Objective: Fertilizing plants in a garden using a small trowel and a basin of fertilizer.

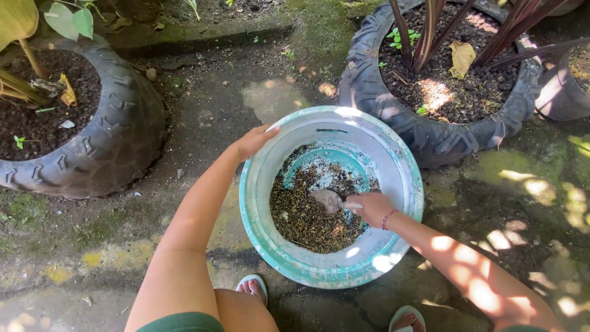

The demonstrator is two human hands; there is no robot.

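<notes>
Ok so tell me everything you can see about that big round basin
The basin is a wide, round tub, white inside with a worn teal rim and teal patches on its floor, apparently plastic. It sits upright on mossy concrete ground between two tyre planters. Dark, crumbly soil mix covers part of its bottom. The left hand grips the far-left rim, while the right hand reaches inside holding a small trowel on the soil. Sunlight dapples the near edge.

Single head-worn view, looking steeply down, close over basin (332, 270), ground beyond
</notes>
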